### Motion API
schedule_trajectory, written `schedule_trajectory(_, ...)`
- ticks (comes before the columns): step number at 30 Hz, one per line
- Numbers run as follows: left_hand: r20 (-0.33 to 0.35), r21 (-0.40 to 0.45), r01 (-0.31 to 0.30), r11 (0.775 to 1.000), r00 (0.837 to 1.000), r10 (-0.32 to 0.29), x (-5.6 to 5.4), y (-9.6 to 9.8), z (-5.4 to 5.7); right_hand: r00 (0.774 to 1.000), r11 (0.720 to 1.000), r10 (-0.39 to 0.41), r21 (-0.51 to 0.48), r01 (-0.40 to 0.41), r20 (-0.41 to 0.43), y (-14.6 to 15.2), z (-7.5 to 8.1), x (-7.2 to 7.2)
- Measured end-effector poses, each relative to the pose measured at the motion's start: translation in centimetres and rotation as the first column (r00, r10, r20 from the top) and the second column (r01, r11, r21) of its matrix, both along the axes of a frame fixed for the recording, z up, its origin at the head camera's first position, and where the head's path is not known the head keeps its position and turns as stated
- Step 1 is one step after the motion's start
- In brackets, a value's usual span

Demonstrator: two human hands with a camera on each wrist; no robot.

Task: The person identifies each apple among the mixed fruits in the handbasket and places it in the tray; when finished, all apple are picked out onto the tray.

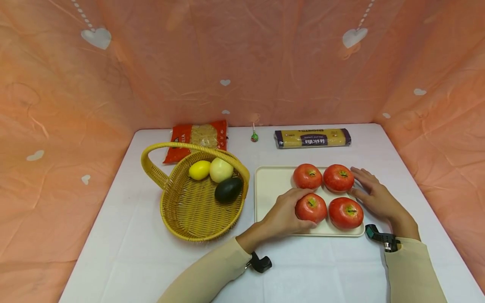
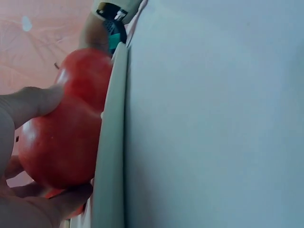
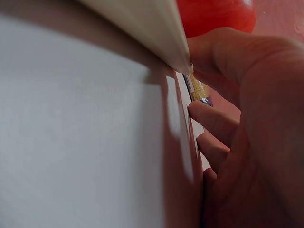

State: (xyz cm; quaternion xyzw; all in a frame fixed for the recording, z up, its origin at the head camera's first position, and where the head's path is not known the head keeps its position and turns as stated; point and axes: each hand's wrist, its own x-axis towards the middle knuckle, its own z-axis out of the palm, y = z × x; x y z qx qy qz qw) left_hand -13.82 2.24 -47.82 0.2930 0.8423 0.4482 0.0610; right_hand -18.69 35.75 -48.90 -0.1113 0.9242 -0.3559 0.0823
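Several red apples sit on a cream tray. My left hand grips the front left apple, thumb on its near side and fingers round its far side. In the left wrist view that apple rests low in the tray, against another red apple. My right hand is at the tray's right edge, beside the back right apple and the front right apple. In the right wrist view its thumb touches the tray rim and the other fingers lie loosely bent, gripping nothing.
Left of the tray stands a yellow wicker basket with a lemon, a pale round onion-like item and a dark avocado. Behind are a red pasta bag, a green lollipop and a spaghetti pack.
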Motion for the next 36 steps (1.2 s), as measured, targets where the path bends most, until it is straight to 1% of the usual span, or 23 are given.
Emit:
schedule_trajectory(4, -0.040, -0.032, 0.002, 0.999, 0.999, -0.003, 0.1, 0.4, 0.1, 1.000, 1.000, -0.003, 0.006, 0.003, 0.014, -0.1, 0.1, -0.1)
schedule_trajectory(12, -0.082, -0.085, -0.019, 0.996, 0.997, 0.012, 0.6, 1.0, 0.0, 1.000, 1.000, -0.001, 0.011, 0.000, 0.025, -0.1, 0.2, -0.2)
schedule_trajectory(15, -0.102, -0.131, -0.040, 0.991, 0.994, 0.027, 0.7, 1.2, 0.1, 1.000, 1.000, 0.001, 0.010, -0.001, 0.022, -0.1, 0.2, -0.2)
schedule_trajectory(20, -0.105, -0.192, -0.070, 0.979, 0.993, 0.050, 1.0, 1.5, 0.4, 1.000, 1.000, 0.007, 0.008, -0.007, 0.017, -0.1, 0.1, -0.2)
schedule_trajectory(23, -0.120, -0.235, -0.088, 0.968, 0.991, 0.061, 1.2, 1.2, 0.7, 1.000, 1.000, 0.005, 0.010, -0.005, 0.029, -0.2, 0.0, -0.2)
schedule_trajectory(26, -0.143, -0.258, -0.108, 0.960, 0.987, 0.072, 1.6, 0.5, 1.1, 0.999, 1.000, 0.002, 0.016, -0.003, 0.040, -0.3, -0.1, -0.3)
schedule_trajectory(28, -0.154, -0.249, -0.118, 0.961, 0.985, 0.081, 1.9, -0.2, 1.5, 0.999, 1.000, 0.001, 0.015, -0.002, 0.039, -0.3, 0.0, -0.3)
schedule_trajectory(31, -0.173, -0.191, -0.104, 0.976, 0.982, 0.071, 2.1, -1.8, 2.2, 1.000, 1.000, 0.003, 0.024, -0.003, 0.025, -0.3, 0.1, -0.3)
schedule_trajectory(34, -0.196, -0.096, -0.062, 0.993, 0.980, 0.042, 2.3, -3.9, 3.4, 1.000, 0.998, -0.003, 0.066, 0.002, 0.015, -0.1, 0.4, -0.1)
schedule_trajectory(36, -0.216, -0.019, -0.033, 0.999, 0.976, 0.028, 2.6, -5.5, 4.4, 1.000, 0.994, -0.009, 0.108, 0.009, -0.002, 0.0, 0.8, 0.2)
